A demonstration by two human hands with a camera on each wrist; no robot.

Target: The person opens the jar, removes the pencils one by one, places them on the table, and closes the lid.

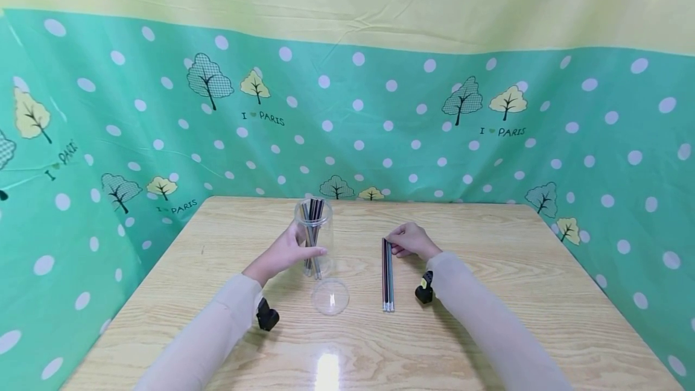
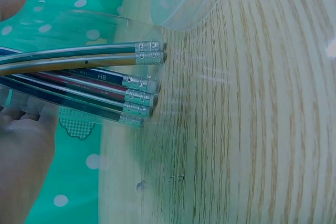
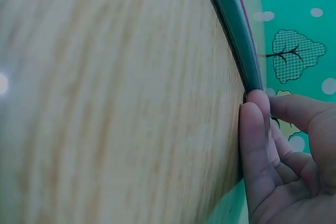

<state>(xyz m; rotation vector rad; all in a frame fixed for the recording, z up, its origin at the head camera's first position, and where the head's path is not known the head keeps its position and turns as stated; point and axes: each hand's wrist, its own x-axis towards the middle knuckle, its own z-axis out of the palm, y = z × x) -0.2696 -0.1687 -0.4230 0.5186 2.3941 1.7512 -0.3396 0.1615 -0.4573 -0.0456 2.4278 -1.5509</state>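
My left hand (image 1: 290,252) grips a clear plastic jar (image 1: 328,231) at the table's middle. Inside the jar lean several pencils (image 2: 94,86), their metal-ringed ends down at its base. To the right, a few dark, red and teal pencils (image 1: 388,276) lie side by side on the table, their metal-ringed ends toward me. At their far ends, my right hand (image 1: 412,240) pinches with thumb and fingertips; in the right wrist view a teal pencil (image 3: 239,30) runs into those fingers (image 3: 254,129). How many pencils it grips is hard to tell.
A round clear lid (image 1: 330,297) lies flat in front of the jar. The wooden table (image 1: 488,318) reaches back to a green dotted curtain (image 1: 358,119). A black wrist camera (image 1: 266,315) sits below the left wrist, another camera (image 1: 424,288) by the right.
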